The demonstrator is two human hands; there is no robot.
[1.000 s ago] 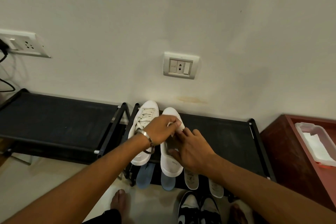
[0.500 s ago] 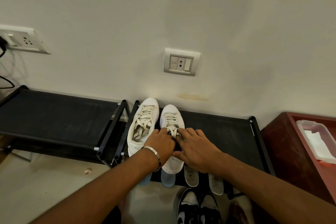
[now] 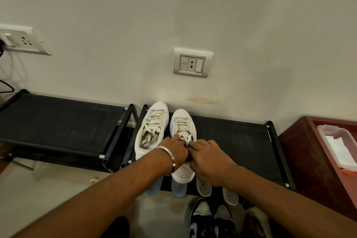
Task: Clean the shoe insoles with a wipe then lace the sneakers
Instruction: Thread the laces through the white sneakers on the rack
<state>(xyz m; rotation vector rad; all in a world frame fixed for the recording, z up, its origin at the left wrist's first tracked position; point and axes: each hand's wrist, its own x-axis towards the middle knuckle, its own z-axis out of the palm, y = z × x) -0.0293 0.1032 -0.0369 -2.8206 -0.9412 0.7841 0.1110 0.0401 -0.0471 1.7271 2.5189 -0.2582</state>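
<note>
Your left hand [image 3: 174, 150] and right hand [image 3: 207, 157] each pinch a lace end [image 3: 187, 139] with curled fingers over the right sneaker [image 3: 183, 131], apparently to tie it.

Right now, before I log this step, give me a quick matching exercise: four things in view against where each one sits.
Things:
1. right sneaker
2. left sneaker
3. clear tub
4. black-and-white shoes

Places:
A. on the floor, below the rack
B. on the red-brown cabinet
C. under both hands, left hand, right hand
D. on the rack, untouched

Pairs: 1-C, 2-D, 3-B, 4-A
</note>
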